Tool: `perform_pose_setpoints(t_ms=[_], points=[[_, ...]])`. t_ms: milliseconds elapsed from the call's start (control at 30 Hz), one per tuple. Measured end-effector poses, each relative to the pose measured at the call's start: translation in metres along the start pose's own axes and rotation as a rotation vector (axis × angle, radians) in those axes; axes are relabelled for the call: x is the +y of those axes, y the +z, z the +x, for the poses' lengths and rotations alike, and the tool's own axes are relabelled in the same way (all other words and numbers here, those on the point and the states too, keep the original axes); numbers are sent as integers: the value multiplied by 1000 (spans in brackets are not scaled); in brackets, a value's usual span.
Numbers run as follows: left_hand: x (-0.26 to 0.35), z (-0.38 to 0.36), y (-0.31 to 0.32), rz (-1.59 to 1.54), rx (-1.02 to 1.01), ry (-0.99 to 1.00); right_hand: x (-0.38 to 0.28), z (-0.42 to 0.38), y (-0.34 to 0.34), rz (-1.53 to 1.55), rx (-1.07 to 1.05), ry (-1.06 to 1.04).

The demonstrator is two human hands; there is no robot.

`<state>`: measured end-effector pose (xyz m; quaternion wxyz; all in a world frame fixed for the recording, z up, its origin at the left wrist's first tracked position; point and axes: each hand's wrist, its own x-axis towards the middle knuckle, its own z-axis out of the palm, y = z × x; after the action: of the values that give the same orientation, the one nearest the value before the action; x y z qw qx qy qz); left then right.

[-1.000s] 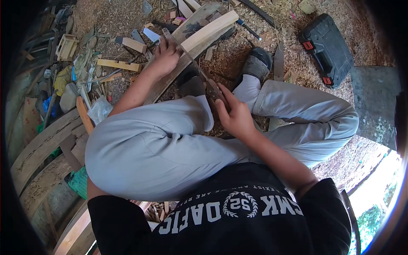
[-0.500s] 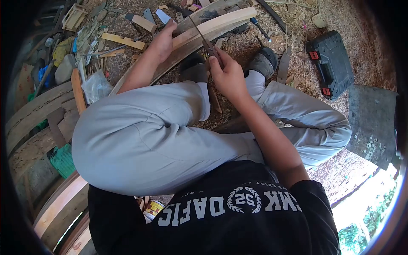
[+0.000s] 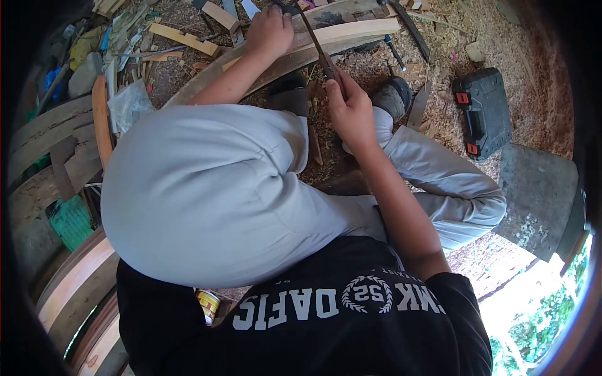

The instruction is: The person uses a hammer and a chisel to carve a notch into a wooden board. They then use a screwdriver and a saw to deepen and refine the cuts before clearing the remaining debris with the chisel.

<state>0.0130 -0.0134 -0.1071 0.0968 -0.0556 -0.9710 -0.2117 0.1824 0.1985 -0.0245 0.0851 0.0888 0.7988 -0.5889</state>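
Note:
My right hand (image 3: 352, 116) is wrapped round the dark handle of a long thin-bladed tool (image 3: 311, 31), whose blade points away from me and crosses over a pale curved wooden strip (image 3: 357, 28). That strip lies on a wider, weathered curved plank (image 3: 269, 76) in front of my shoes. My left hand (image 3: 269, 32) is at the plank's far side, left of the blade, with its fingers curled down. Whatever lies under those fingertips is hidden.
Notched wood (image 3: 182, 41) and offcuts lie among shavings at the upper left, near a clear plastic bag (image 3: 130, 105). A black tool case (image 3: 483, 113) with red latches is on the right, above a grey sheet (image 3: 539, 194). A small torch-like rod (image 3: 395, 53) lies beyond my shoe.
My left hand has moved up and right, its fingers now curled. My right hand and the tool have shifted slightly right and down in view. The whole view has shifted a little.

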Motion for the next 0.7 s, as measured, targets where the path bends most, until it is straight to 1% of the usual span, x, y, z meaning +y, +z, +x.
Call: perform_pose_setpoints(t_ms=[33, 67, 133, 167, 233, 367, 433, 467, 533, 567, 633, 700], points=[[4, 1, 2, 50, 65, 9, 3, 1, 1, 3, 15, -29], [7, 0, 4, 43, 71, -4, 7, 1, 4, -10, 5, -33], [15, -2, 2, 63, -89, -150, 9, 3, 9, 15, 71, -129], [19, -1, 0, 56, -83, -167, 11, 3, 7, 3, 57, -132], [22, -1, -3, 74, -189, -218, 0, -1, 3, 5, 9, -20], [20, -3, -5, 103, -253, -216, 7, -2, 6, 19, 1, 5], [23, -5, -8, 80, -276, -219, 3, -11, 0, 133, -74, 123], [26, -8, -8, 72, -278, -219, 9, -25, -4, 126, -71, 126], [25, -7, -7, 93, -207, -214, 28, -56, -10, -38, -10, -1], [24, -7, -6, 89, -201, -217, 35, -63, -13, -43, -13, -7], [25, -11, -1, 144, -120, -157, 36, -72, -20, 3, -22, 25], [27, -12, 2, 120, -96, -162, 19, -49, -15, 43, -32, 41]])
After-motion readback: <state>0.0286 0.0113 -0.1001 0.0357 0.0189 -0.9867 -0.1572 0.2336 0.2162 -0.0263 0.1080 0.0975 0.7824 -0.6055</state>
